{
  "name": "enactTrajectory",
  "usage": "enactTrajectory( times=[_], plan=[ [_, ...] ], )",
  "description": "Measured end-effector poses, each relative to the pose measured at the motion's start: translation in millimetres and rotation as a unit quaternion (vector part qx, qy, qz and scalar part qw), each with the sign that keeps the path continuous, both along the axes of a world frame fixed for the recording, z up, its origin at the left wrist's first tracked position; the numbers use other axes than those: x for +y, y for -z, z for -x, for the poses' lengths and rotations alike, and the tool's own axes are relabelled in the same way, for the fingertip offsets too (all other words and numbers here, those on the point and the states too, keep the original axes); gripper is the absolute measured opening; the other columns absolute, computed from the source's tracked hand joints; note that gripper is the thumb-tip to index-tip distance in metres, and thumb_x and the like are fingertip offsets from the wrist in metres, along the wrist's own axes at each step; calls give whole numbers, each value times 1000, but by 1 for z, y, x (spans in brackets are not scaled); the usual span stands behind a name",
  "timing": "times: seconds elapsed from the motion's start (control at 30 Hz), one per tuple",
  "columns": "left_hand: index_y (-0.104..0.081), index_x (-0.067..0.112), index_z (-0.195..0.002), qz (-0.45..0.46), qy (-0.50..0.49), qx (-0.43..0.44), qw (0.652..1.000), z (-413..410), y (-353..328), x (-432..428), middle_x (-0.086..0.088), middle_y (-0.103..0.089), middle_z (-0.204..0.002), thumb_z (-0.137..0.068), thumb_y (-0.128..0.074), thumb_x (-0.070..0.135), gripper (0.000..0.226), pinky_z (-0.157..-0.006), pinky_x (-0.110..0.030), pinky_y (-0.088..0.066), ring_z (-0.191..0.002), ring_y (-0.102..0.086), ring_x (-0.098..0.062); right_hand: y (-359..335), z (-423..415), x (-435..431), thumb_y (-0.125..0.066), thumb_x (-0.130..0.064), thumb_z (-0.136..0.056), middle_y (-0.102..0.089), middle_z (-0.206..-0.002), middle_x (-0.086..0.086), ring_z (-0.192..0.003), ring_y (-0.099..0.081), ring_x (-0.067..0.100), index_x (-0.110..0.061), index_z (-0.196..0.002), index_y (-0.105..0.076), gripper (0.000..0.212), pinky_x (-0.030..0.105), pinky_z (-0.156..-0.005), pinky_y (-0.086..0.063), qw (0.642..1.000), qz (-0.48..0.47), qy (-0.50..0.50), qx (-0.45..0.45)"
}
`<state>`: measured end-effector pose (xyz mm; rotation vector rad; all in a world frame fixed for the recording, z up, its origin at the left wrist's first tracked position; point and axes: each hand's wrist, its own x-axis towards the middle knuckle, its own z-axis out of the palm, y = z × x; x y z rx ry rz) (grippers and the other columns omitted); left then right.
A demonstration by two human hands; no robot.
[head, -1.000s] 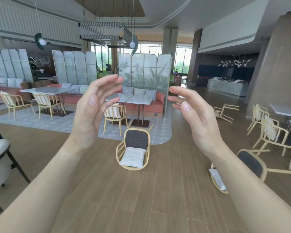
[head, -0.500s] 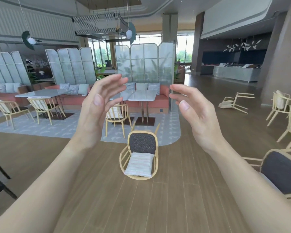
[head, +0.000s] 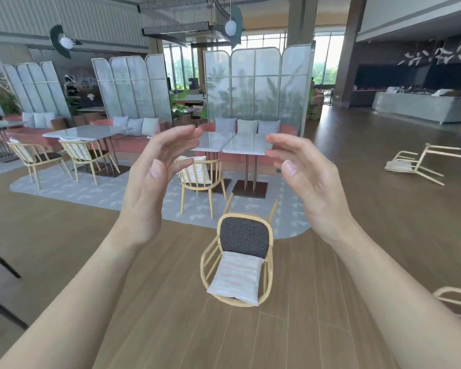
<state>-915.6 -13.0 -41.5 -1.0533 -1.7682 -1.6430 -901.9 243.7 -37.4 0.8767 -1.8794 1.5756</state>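
Head view: left hand (head: 152, 187) up at chest height, fingers loosely spread, palm inward, holding nothing. Below, between both hands, chair (head: 244, 235) lies tipped on back on wood floor (head: 149, 320), white cushion (head: 236, 278) on it, legs toward rug (head: 91, 193). Right hand (head: 313, 182) mirrors it, fingers relaxed, empty. Far right, second chair (head: 421, 163) overturned.

Wood-plank floor (head: 64, 249) bears a grey rug (head: 91, 190), an overturned chair (head: 246, 235) on its back, and a second tipped chair (head: 401, 166).

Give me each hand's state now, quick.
Left hand: open, fingers loosely bent, holding nothing.
Right hand: open, holding nothing, in the air, clear of the tipped pale wooden chair with dark seat.
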Motion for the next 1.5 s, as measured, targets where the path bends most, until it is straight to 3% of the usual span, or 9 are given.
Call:
enactTrajectory(
  times=[0.27,0.47,0.73,1.0,1.2,1.3,1.4,1.5],
  plan=[
    [-57,28,-144,-27,21,-17,999,201,23,-35,-10,-56,-156,-94,-49,81,73,-116,-56,-43,-146,-52,-35,12,184,-32,-55,-40,-93,-61,-144,15,-131,-62,28,1,-140,-54,62,49,-111,-49,999,-18,43,-16],
    [-56,26,-143,-10,48,-50,998,336,39,-28,-9,-58,-154,-93,-50,82,76,-115,-55,-43,-144,-54,-32,37,302,-32,-54,-39,-93,-61,-142,12,-129,-63,26,-3,-138,-55,57,40,-111,-49,996,1,68,-54],
    [-53,20,-145,31,52,-99,993,500,97,20,-5,-58,-152,-94,-53,80,78,-114,-57,-45,-145,-53,-37,93,461,13,-54,-40,-95,-61,-143,8,-131,-62,25,-9,-138,-55,53,42,-112,-47,993,13,82,-88],
    [-47,12,-145,46,50,-191,979,651,193,79,-16,-53,-153,-96,-57,73,79,-112,-51,-46,-141,-54,-36,200,627,61,-55,-43,-92,-64,-135,1,-128,-63,22,-13,-134,-57,52,32,-108,-49,974,60,82,-203],
    [-54,21,-142,38,59,-263,962,728,270,93,-19,-56,-151,-100,-54,71,65,-110,-45,-47,-142,-54,-40,276,705,67,-56,-46,-91,-65,-136,-3,-129,-63,19,-17,-133,-58,51,28,-105,-48,953,55,92,-284],
    [-59,33,-140,43,60,-287,955,760,319,90,-19,-58,-148,-99,-55,71,56,-113,-55,-47,-142,-54,-42,321,731,64,-56,-49,-91,-65,-137,-8,-130,-62,13,-21,-134,-59,51,23,-104,-46,936,51,105,-332],
    [-57,22,-143,66,79,-301,948,789,386,85,-26,-56,-150,-101,-56,67,62,-114,-71,-41,-142,-52,-49,387,755,60,-55,-49,-92,-64,-141,-6,-131,-61,11,-21,-136,-59,52,19,-104,-45,925,49,124,-355],
    [-58,25,-142,80,86,-328,937,810,476,85,-21,-58,-149,-101,-55,68,59,-115,-68,-42,-143,-54,-44,484,780,53,-55,-52,-90,-63,-140,-5,-130,-62,9,-25,-134,-58,51,20,-105,-45,910,52,135,-388]
  ],
)
